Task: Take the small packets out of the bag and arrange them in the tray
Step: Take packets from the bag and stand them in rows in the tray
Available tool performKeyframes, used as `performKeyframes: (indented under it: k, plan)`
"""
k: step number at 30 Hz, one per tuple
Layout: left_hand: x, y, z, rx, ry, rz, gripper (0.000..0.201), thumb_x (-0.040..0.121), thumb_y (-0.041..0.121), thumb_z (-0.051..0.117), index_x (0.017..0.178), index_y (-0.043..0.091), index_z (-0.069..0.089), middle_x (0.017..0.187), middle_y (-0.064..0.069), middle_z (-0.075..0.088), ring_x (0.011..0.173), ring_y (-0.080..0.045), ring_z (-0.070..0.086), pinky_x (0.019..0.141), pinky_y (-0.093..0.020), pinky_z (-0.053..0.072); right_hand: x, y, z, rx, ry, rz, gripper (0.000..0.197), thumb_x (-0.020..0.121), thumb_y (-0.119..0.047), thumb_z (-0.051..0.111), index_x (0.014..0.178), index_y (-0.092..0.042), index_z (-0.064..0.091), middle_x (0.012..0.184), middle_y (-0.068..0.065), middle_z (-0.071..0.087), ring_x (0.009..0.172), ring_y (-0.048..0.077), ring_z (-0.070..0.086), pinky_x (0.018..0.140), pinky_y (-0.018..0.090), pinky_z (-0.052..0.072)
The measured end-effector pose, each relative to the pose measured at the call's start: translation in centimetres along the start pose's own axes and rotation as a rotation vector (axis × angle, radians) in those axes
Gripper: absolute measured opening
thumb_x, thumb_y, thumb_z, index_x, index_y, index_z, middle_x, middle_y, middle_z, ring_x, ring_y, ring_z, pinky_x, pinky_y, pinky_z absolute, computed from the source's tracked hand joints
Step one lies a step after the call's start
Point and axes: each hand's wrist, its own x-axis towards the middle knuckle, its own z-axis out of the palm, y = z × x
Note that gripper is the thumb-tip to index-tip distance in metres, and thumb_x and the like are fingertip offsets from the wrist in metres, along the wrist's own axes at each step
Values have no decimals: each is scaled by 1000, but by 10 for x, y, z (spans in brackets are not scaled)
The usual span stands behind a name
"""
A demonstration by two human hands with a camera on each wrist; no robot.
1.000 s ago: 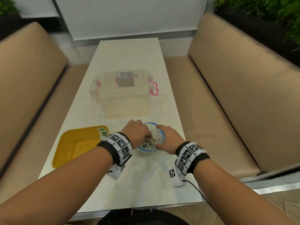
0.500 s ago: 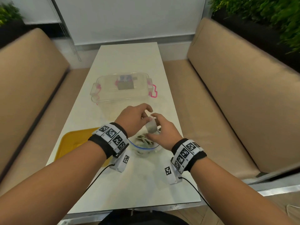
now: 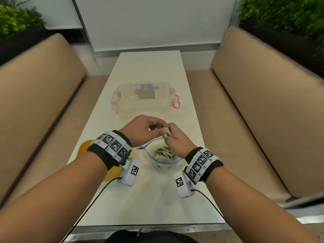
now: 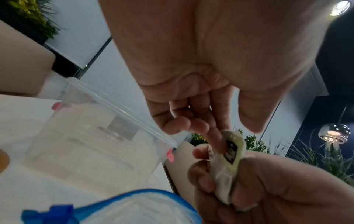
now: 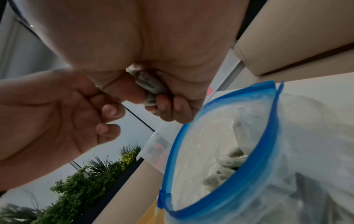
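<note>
An open clear zip bag with a blue rim (image 3: 154, 159) (image 5: 173, 151) stands on the white table, with several small pale packets (image 3: 164, 152) (image 5: 226, 163) inside. Just above it my right hand (image 3: 169, 137) (image 5: 151, 98) grips a small bunch of packets (image 3: 167, 134) (image 4: 231, 151) (image 5: 148, 86) between thumb and fingers. My left hand (image 3: 162, 129) (image 4: 233, 133) meets it from the left. One left finger touches the top packet from behind, and the thumb stands slightly apart. The yellow tray (image 3: 81, 149) lies to the left, mostly hidden under my left forearm.
A clear lidded plastic box with pink latches (image 3: 143, 102) (image 4: 86, 136) stands on the table just beyond my hands. Tan bench seats (image 3: 245, 102) run along both sides of the narrow table. The near table edge (image 3: 149, 224) is close to my body.
Both hands have risen from the bag's mouth to just above it. The right hand came up holding packets, and the left hand has closed in on them.
</note>
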Motion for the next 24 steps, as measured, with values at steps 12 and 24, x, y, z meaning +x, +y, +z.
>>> performKeyframes:
  k: [12, 24]
  plan:
    - [-22, -15, -44, 168, 58, -16, 18, 76, 31, 81, 93, 27, 77, 69, 18, 66, 63, 5, 54, 63, -8, 40, 9, -25, 31, 295, -87, 123, 31, 68, -9, 50, 100, -11, 54, 78, 10, 46, 57, 16, 40, 52, 27, 36]
    - [-25, -29, -77, 534, 96, 100, 17, 91, 40, 61, 97, 29, 73, 85, 12, 67, 76, -8, 55, 71, -28, 46, 23, -39, 53, 83, 82, -158, 17, 82, -19, 78, 97, -17, 71, 91, -2, 71, 84, 13, 64, 82, 28, 53]
